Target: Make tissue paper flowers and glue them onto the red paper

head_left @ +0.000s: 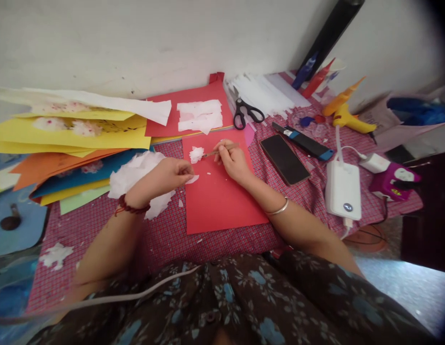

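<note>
A red sheet of paper (222, 201) lies in front of me, with a small clump of crumpled white paper (196, 154) near its upper left. My right hand (229, 158) is closed around a thin brown stick, perhaps a brush (210, 154), whose tip reaches the clump's right side. Over the sheet's left edge, my left hand (175, 173) pinches a small white paper piece (193, 179). Beneath and behind the left wrist is a pile of torn white paper (131, 172). Tiny white scraps dot the red sheet.
Folded coloured papers (118, 136) are stacked at left. Black scissors (246, 112) lie beside white strips (265, 96) at the back. Rightward are a phone (285, 159), a box cutter (305, 142), a yellow glue gun (352, 120), a white power bank (344, 189) and a purple socket block (394, 182) with cables.
</note>
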`<state>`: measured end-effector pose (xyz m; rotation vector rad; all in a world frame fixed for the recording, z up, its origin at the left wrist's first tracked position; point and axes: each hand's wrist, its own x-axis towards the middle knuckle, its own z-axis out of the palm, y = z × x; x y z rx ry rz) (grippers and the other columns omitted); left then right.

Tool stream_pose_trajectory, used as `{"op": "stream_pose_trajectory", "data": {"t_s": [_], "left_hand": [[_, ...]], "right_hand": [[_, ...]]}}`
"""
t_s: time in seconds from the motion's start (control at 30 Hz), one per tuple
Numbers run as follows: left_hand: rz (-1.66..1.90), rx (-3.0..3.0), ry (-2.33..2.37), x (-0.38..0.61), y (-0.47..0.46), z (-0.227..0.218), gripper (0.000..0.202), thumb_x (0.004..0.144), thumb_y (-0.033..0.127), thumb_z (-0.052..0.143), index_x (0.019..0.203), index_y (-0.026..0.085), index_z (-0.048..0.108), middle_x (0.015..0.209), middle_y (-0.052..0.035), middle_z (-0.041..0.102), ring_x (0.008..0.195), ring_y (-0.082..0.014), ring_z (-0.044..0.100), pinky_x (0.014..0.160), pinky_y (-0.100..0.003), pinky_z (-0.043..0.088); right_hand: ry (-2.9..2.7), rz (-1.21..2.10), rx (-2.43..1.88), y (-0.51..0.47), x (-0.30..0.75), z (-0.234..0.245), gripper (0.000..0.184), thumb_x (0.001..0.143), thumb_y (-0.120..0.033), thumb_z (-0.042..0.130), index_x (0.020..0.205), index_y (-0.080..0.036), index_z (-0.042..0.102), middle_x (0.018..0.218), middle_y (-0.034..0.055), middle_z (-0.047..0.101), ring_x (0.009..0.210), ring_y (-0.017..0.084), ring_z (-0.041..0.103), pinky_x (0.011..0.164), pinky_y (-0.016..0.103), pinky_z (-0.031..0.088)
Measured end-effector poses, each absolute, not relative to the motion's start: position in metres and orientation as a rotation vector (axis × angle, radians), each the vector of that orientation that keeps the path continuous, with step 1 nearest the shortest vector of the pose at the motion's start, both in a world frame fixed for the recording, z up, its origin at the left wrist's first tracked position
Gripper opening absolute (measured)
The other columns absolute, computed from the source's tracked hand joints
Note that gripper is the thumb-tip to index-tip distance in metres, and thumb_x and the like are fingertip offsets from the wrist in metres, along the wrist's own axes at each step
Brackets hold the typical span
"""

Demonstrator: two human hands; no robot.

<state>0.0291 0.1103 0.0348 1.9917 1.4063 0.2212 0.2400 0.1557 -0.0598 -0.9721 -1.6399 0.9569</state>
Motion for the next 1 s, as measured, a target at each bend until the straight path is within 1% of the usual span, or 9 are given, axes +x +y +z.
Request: {"op": "stream_pose_trajectory", "data": {"t_s": [0.1,0.2,0.3,0.43,0.53,0.7,0.87,0.93,1.0], "left_hand": [[0.244,1.979,1.419,0.034,0.126,0.023,0.015,0.074,0.032,0.061,0.068,0.018,0.065,0.064,-0.0002,0.066,0.059,-0.0132,0.056,0.057,-0.026,0.040],[0.398,1.925,1.447,0.043,0.135,0.009,0.013,0.072,0.029,0.062,0.070,0.018,0.068,0.069,-0.0017,0.069,0.064,-0.0151,0.059,0.060,-0.026,0.042],[0.556,1.883,1.576,0.051,0.143,-0.009,0.013,0.073,0.026,0.060,0.072,0.017,0.069,0.072,-0.0031,0.070,0.067,-0.0167,0.060,0.061,-0.027,0.044],[0.645,1.870,1.721,0.053,0.153,-0.027,0.008,0.073,0.021,0.059,0.071,0.017,0.066,0.071,-0.0033,0.068,0.066,-0.0166,0.059,0.064,-0.029,0.044],[0.680,1.860,1.784,0.050,0.157,-0.032,0.004,0.073,0.019,0.061,0.071,0.017,0.064,0.071,-0.0033,0.068,0.065,-0.0165,0.059,0.066,-0.029,0.045],[0.719,1.856,1.805,0.049,0.159,-0.034,0.005,0.074,0.020,0.063,0.073,0.016,0.064,0.073,-0.0044,0.069,0.067,-0.0169,0.060,0.067,-0.030,0.046],[0.739,1.863,1.777,0.051,0.158,-0.035,0.007,0.075,0.021,0.062,0.072,0.015,0.065,0.070,-0.0039,0.067,0.066,-0.0166,0.061,0.066,-0.029,0.046],[0.771,1.874,1.779,0.048,0.158,-0.034,0.011,0.079,0.025,0.060,0.075,0.015,0.065,0.075,-0.0047,0.069,0.070,-0.0168,0.061,0.069,-0.029,0.047],[0.843,1.900,1.800,0.043,0.159,-0.031,0.017,0.085,0.028,0.054,0.081,0.016,0.065,0.084,-0.0060,0.070,0.077,-0.0178,0.062,0.076,-0.030,0.048]], "right_hand": [[-1.641,0.973,-0.969,0.159,0.236,-0.060,0.052,0.097,-0.065,0.033,0.088,-0.021,0.057,0.071,0.0015,0.064,0.057,0.014,0.057,0.062,0.030,0.047],[-1.623,1.003,-0.949,0.161,0.235,-0.060,0.051,0.096,-0.066,0.034,0.089,-0.020,0.057,0.071,0.0012,0.064,0.056,0.014,0.057,0.061,0.029,0.048],[-1.573,1.025,-0.946,0.160,0.238,-0.058,0.050,0.095,-0.065,0.037,0.088,-0.020,0.057,0.068,0.0009,0.064,0.055,0.014,0.057,0.060,0.029,0.047],[-1.471,0.971,-1.008,0.153,0.245,-0.050,0.047,0.097,-0.062,0.038,0.083,-0.021,0.057,0.065,-0.0003,0.060,0.053,0.012,0.055,0.058,0.028,0.045],[-1.487,0.962,-1.012,0.146,0.247,-0.048,0.046,0.098,-0.061,0.037,0.085,-0.021,0.057,0.063,-0.0010,0.059,0.055,0.012,0.054,0.059,0.027,0.045],[-1.651,0.929,-0.976,0.144,0.243,-0.055,0.046,0.099,-0.059,0.033,0.085,-0.022,0.057,0.069,0.0016,0.061,0.065,0.016,0.058,0.064,0.029,0.046],[-1.770,0.830,-0.992,0.146,0.239,-0.056,0.037,0.102,-0.045,0.033,0.087,-0.022,0.058,0.074,0.0021,0.061,0.067,0.016,0.058,0.069,0.030,0.044],[-1.822,0.792,-1.007,0.144,0.238,-0.054,0.034,0.102,-0.040,0.034,0.089,-0.021,0.058,0.077,0.0026,0.062,0.067,0.016,0.057,0.070,0.031,0.043],[-1.867,0.763,-1.023,0.143,0.237,-0.053,0.033,0.101,-0.039,0.034,0.091,-0.021,0.059,0.079,0.0033,0.063,0.069,0.016,0.057,0.071,0.031,0.042]]}}
